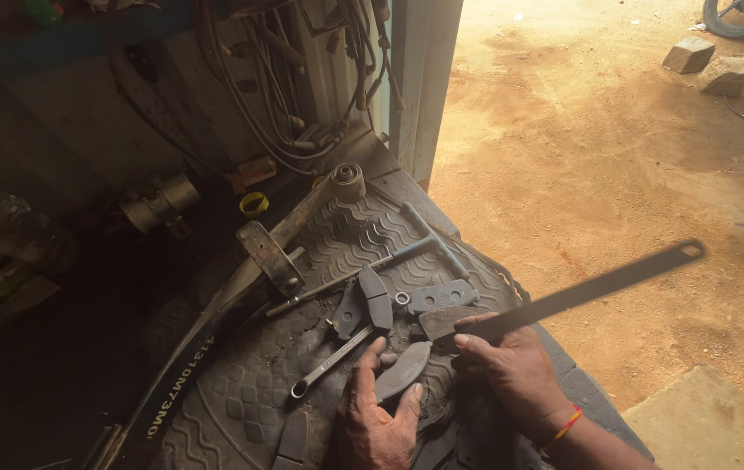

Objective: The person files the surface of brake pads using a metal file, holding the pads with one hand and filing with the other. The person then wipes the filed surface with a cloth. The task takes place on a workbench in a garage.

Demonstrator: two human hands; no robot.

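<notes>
My left hand (376, 418) grips a curved, leaf-shaped metal pad (402, 370) lying on a black rubber mat (241, 392). My right hand (511, 365) holds a long flat metal blade (594, 289), like a hacksaw blade or file, which slants up to the right. Its near end rests on the pad, beside a dark metal plate (437, 322). A ring spanner (328, 364) lies just left of my left hand.
On the mat lie a T-handle wrench (407, 248), a slotted plate (443, 297), a washer (402, 298) and other dark pads (363, 305). A leaf spring (289, 239) crosses the back; cables (302, 96) hang above. Sandy ground (616, 157) with stones (720, 65) lies to the right.
</notes>
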